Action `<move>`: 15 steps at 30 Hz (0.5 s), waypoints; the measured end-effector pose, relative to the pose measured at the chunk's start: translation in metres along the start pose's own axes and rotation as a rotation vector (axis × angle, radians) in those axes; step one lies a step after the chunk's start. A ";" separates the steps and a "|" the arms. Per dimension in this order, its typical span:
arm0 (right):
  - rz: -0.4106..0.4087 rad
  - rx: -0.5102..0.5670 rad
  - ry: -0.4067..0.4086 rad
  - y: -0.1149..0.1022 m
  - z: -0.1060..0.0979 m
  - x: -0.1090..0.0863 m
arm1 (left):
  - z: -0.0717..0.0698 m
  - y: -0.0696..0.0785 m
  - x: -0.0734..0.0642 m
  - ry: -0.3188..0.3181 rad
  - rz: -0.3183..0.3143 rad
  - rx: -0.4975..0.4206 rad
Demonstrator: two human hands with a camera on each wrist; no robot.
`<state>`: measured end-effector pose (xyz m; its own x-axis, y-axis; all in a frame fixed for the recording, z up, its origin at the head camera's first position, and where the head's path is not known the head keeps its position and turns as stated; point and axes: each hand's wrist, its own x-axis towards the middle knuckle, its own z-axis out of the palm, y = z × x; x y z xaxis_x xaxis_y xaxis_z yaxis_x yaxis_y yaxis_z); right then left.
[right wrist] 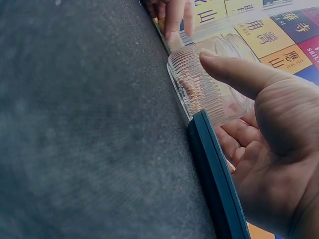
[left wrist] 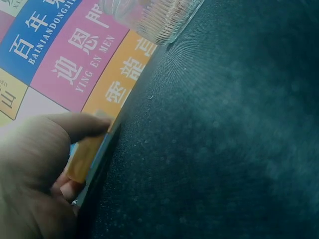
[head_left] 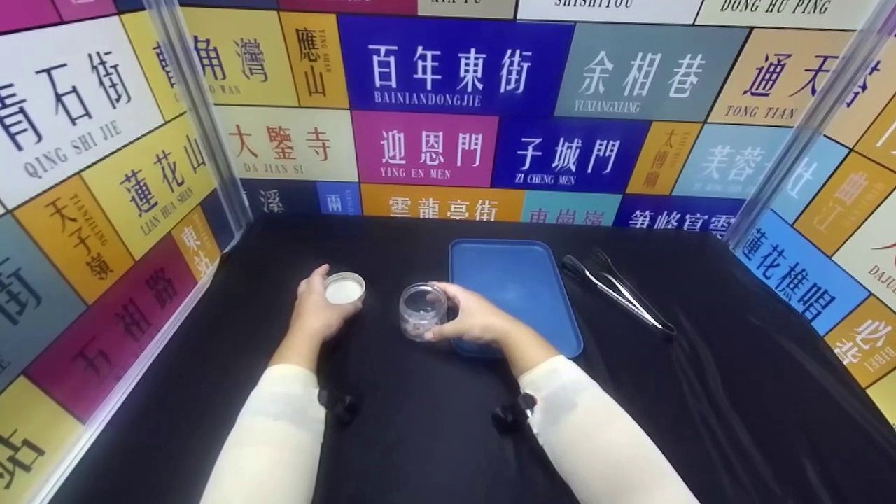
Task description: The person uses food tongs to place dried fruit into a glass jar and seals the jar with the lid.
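Note:
A clear ribbed jar (head_left: 423, 310) stands open on the black tabletop, just left of the blue tray (head_left: 521, 280). My right hand (head_left: 458, 315) grips it from the right, thumb on the far side and fingers on the near side. The right wrist view shows the jar (right wrist: 199, 87) between thumb and fingers of that hand (right wrist: 264, 119), beside the tray's rim (right wrist: 214, 179). My left hand (head_left: 327, 299) holds a round white lid (head_left: 344, 288) to the left of the jar, low over the tabletop. In the left wrist view the lid (left wrist: 92, 154) shows edge-on between thumb and fingers.
A pair of clear plastic tongs (head_left: 616, 290) lies right of the tray. Walls covered in coloured street-name panels (head_left: 420, 147) enclose the table at the back and both sides. Black cloth (head_left: 700, 392) covers the table.

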<state>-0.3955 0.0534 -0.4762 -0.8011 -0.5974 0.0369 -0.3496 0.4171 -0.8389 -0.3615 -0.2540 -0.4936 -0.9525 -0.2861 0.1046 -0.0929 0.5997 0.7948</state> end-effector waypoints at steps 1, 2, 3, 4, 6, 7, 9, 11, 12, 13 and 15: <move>-0.001 -0.010 0.002 0.000 0.000 0.000 | 0.000 0.001 0.000 0.007 0.002 -0.025; -0.003 -0.019 0.002 0.000 0.000 0.000 | 0.001 0.002 -0.001 0.011 0.004 -0.051; -0.009 -0.022 0.001 0.000 0.001 0.000 | 0.001 0.003 -0.001 0.013 0.003 -0.076; -0.016 -0.021 -0.001 0.000 0.001 0.000 | 0.002 0.004 -0.001 0.014 0.002 -0.100; -0.021 -0.019 -0.005 0.000 0.001 -0.001 | 0.002 0.006 -0.001 0.012 0.001 -0.140; -0.025 -0.012 -0.008 -0.001 0.001 -0.001 | 0.003 0.006 -0.001 0.010 0.003 -0.157; -0.029 -0.008 -0.011 -0.001 0.001 -0.001 | 0.003 0.008 0.000 0.005 0.013 -0.183; -0.023 -0.010 -0.009 -0.001 0.001 -0.001 | 0.003 0.008 0.000 -0.001 0.032 -0.207; -0.021 -0.012 -0.007 -0.001 0.001 -0.001 | 0.003 0.009 0.000 -0.003 0.040 -0.222; -0.020 -0.016 -0.005 -0.001 0.001 -0.001 | 0.003 0.009 0.000 -0.005 0.047 -0.236; -0.018 -0.021 -0.002 -0.001 0.001 0.000 | 0.003 0.010 0.000 -0.013 0.059 -0.272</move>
<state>-0.3943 0.0524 -0.4765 -0.7937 -0.6062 0.0511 -0.3743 0.4203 -0.8266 -0.3631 -0.2463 -0.4876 -0.9578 -0.2461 0.1489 0.0422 0.3917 0.9191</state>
